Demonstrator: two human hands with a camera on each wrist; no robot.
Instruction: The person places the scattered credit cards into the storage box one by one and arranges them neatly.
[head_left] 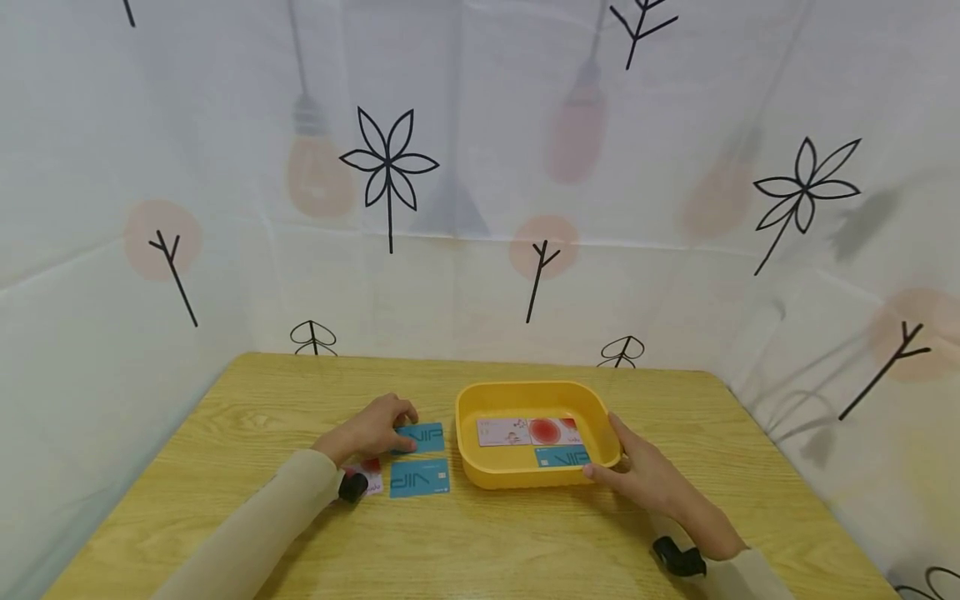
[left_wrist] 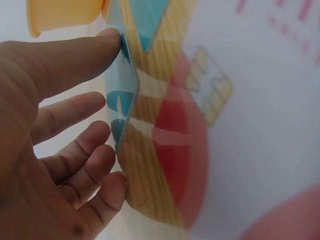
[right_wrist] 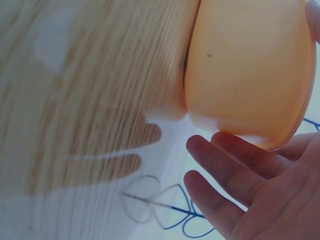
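Note:
At the left of the tray, my left hand (head_left: 372, 429) pinches a teal VIP card (head_left: 429, 437) at its left end, thumb toward the near edge and fingers toward the far edge. In the left wrist view the thumb (left_wrist: 107, 47) is against this card's edge. A second teal VIP card (head_left: 420, 478) lies just nearer. A pink and red card (head_left: 372, 477) is partly hidden under the left wrist. My right hand (head_left: 651, 475) grips the right near corner of the yellow tray (head_left: 480, 478), and in the right wrist view its other fingers (right_wrist: 225, 172) extend along the outer wall.
Inside the tray lie a pale pink card (head_left: 502, 432), a card with a red circle (head_left: 553, 431) and a teal VIP card (head_left: 561, 457). The wood-grain table (head_left: 525, 550) ends at a printed white curtain (head_left: 465, 292) behind and at both sides.

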